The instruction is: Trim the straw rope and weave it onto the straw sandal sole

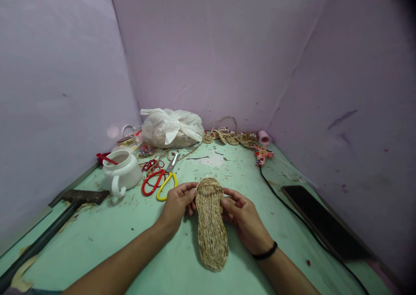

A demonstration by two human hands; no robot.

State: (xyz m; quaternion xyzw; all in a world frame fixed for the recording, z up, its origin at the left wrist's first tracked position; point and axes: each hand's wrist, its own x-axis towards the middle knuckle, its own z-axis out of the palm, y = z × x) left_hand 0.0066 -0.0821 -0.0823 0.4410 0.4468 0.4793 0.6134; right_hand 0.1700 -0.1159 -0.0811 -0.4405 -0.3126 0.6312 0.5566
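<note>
A woven straw shoe sole lies lengthwise before me, its far end held between both hands. My left hand pinches the left edge near that end, thumb on top. On the opposite edge my right hand, with a black band at the wrist, grips with thumb and fingers. The sole's near end points toward me. Just beyond my left hand lie scissors with one red and one yellow handle, their blades pointing away.
A white pot and a hammer-like tool stand left. Behind are a tied white plastic bag, red cord and small woven pieces. Rightward are a patterned glue gun, its black cable and a dark phone-like slab.
</note>
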